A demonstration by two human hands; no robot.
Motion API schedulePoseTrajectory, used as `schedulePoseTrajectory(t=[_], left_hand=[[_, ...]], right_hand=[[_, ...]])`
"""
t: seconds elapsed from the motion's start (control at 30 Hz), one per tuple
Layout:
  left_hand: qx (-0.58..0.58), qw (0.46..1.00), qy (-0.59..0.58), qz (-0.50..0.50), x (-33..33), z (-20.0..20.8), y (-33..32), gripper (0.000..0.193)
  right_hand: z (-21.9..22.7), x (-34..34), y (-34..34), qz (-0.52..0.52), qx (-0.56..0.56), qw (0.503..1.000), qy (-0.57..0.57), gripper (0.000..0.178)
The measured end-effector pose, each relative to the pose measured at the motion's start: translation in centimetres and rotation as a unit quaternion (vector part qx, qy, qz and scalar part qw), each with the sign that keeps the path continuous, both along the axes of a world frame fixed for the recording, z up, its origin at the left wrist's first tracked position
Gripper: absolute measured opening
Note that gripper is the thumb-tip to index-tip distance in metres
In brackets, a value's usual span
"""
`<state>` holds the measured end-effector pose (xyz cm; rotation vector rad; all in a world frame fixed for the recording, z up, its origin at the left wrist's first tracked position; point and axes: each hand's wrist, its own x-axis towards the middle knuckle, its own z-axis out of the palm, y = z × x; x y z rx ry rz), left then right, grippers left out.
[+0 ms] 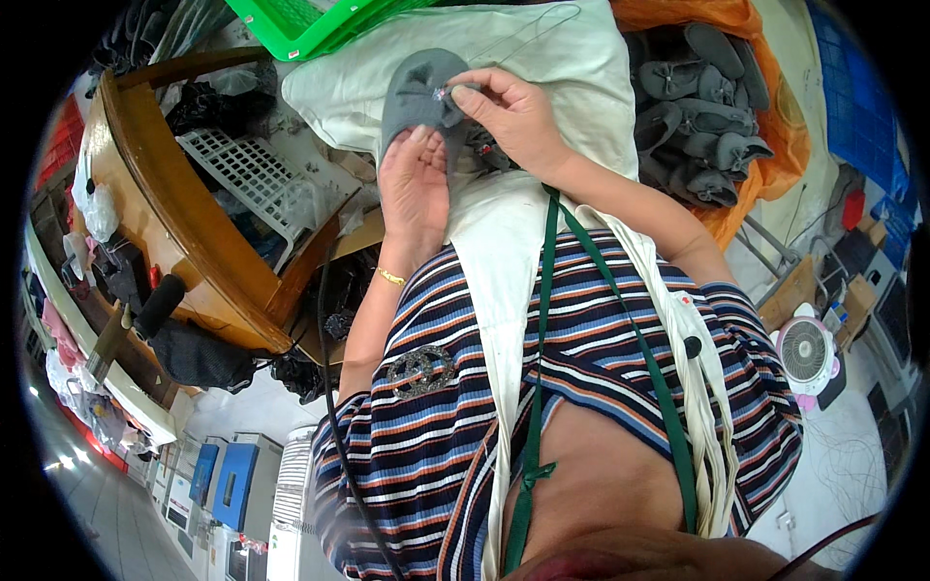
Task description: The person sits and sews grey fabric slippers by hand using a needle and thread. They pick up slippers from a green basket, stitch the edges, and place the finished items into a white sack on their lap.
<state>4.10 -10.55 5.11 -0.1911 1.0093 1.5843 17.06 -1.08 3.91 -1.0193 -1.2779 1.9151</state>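
Note:
A grey fabric shoe [415, 97] rests on the white cloth over my lap, its rounded toe pointing away from me. My left hand [417, 184], palm up, grips the shoe's near part with curled fingers. Over the shoe's right side, my right hand [518, 116] pinches thumb and forefinger together beside a small shiny ornament [441, 94] on the upper. What sits between those fingertips is too small to make out. A thin dark thread [547, 21] loops across the cloth beyond the right hand. Some dark material with small shiny bits [487, 150] lies under my right wrist.
An orange bag [790, 145] full of grey shoes [707, 116] stands at the right. Ahead is a green plastic crate [291, 29]. On the left, a curved wooden table [184, 223] holds a white plastic basket [242, 169]. A small fan [806, 351] sits far right.

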Motion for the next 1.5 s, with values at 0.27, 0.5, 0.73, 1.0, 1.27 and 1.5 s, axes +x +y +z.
schedulePoseTrajectory(t=[0.27, 0.5, 0.73, 1.0, 1.27, 1.5], left_hand=[[-0.048, 0.995, 0.070, -0.048, 0.8, 0.4, 1.7, 0.013], [-0.037, 0.992, 0.099, -0.066, 1.5, 0.5, 2.0, 0.020], [-0.055, 0.996, 0.068, -0.026, 1.5, 0.5, 2.1, 0.023], [-0.079, 0.995, 0.047, -0.023, 1.2, 0.2, 2.2, 0.027], [-0.085, 0.995, 0.047, -0.022, 1.4, 0.3, 2.2, 0.027], [-0.087, 0.995, 0.051, -0.024, 1.3, 0.6, 2.4, 0.026]], right_hand=[[1.1, 1.6, 0.0, 0.165, 0.244, 0.947, -0.132, 0.019], [1.9, 3.4, 1.4, 0.088, 0.127, 0.982, -0.113, 0.017], [2.8, 2.9, 1.9, 0.154, 0.058, 0.974, -0.155, 0.016], [2.1, 1.6, 2.1, 0.138, 0.218, 0.946, -0.196, 0.018], [2.0, 1.4, 2.5, 0.168, 0.265, 0.921, -0.230, 0.019], [2.2, 1.6, 2.4, 0.167, 0.269, 0.919, -0.233, 0.017]])
